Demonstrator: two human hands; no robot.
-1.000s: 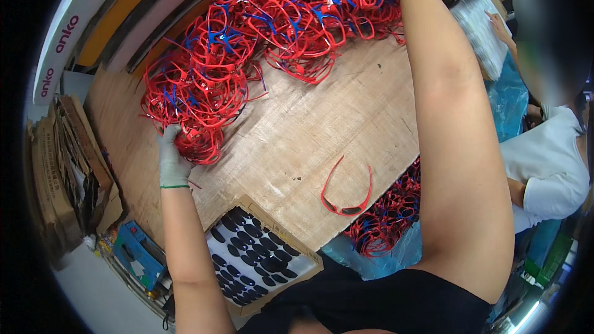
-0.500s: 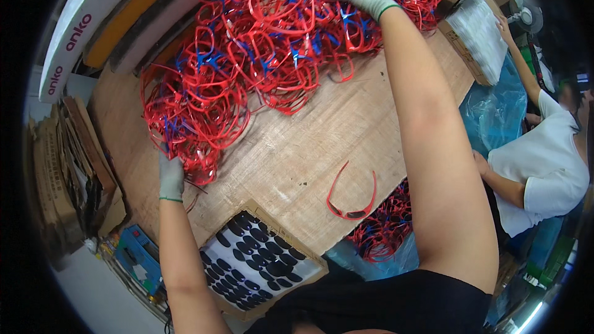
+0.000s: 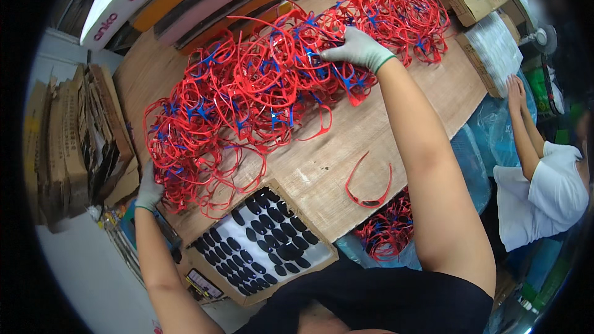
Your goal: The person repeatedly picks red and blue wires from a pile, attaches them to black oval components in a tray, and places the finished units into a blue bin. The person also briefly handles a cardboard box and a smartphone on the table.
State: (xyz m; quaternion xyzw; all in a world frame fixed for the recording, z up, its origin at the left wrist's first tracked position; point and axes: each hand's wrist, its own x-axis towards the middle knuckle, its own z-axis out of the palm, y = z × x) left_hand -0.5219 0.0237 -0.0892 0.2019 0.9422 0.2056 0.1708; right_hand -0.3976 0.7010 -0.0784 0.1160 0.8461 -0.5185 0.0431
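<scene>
A tangled heap of thin red-and-blue plastic glasses frames (image 3: 272,74) on the light-brown wooden bench (image 3: 303,170) looks light and springy, best hugged from both sides; the right hand (image 3: 364,49) is spread, but I cannot tell about the left hand (image 3: 148,190).

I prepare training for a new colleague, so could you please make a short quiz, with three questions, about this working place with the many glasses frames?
1. True or false: the person's left hand and right hand both wear gloves.
2. Where does the single pair of red glasses lie?
A) In the right hand
B) On the wooden table, apart from the large pile of red-and-blue frames
C) In the left hand
3. What lies in rows inside the open cardboard box at the table's near edge?

Key:
1. True
2. B
3. Dark lenses
</scene>
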